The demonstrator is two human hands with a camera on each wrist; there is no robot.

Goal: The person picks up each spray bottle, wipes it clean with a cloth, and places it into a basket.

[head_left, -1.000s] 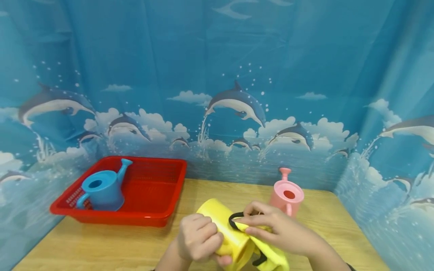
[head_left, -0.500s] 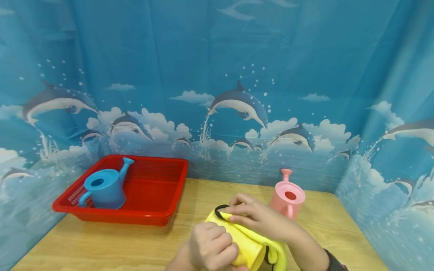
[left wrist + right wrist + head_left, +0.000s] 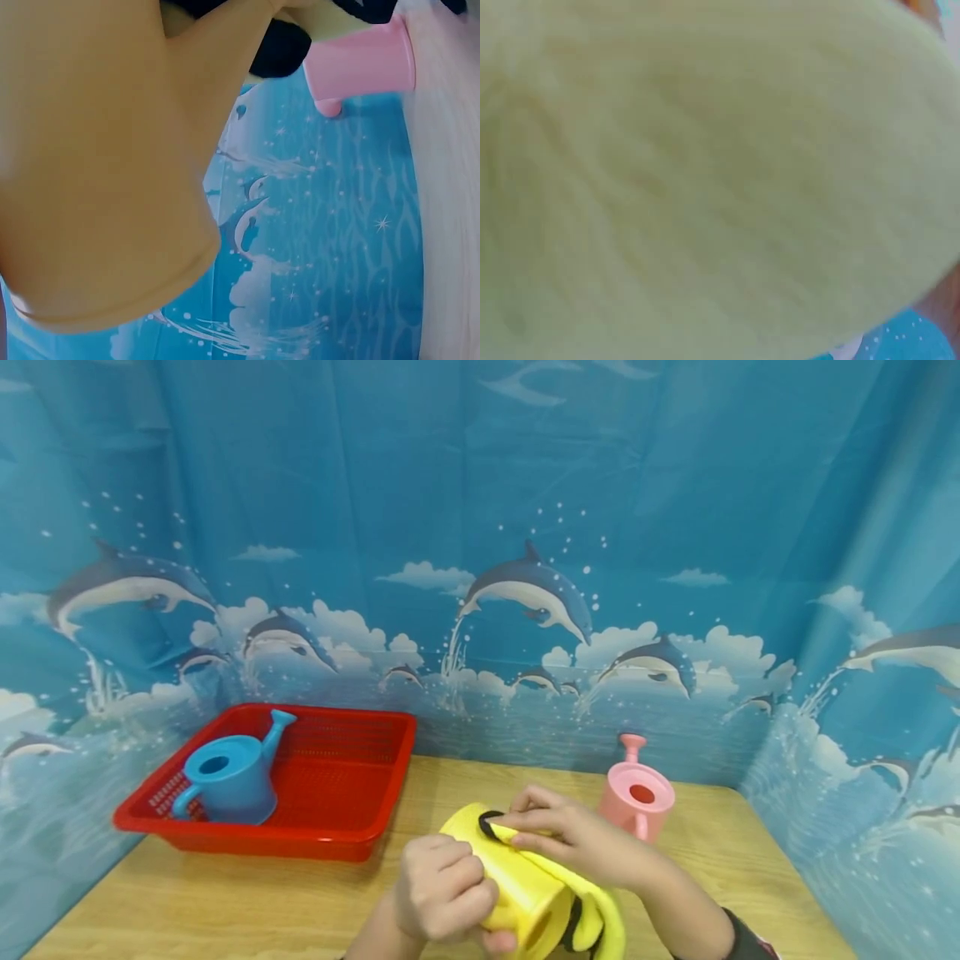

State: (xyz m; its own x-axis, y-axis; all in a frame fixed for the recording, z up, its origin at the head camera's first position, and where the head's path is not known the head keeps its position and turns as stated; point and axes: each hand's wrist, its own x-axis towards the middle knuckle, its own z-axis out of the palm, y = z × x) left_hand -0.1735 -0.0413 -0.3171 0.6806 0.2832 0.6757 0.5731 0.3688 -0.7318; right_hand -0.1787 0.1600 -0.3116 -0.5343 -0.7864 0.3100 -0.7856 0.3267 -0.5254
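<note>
Yellow cloth (image 3: 611,918), black-edged, is pinched in your right hand (image 3: 568,842) against a tilted yellow watering can (image 3: 513,875), gripped by your left hand (image 3: 448,890), fingers curled. Beyond that can, a pink watering can (image 3: 618,802) stands to its right; to its left, a red basket (image 3: 330,787) holds a blue watering can (image 3: 242,792).

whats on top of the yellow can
A black-edged yellow cloth lies against its upper side, with the right hand on it. The part of the yellow can beneath both is covered and unseen.
</note>
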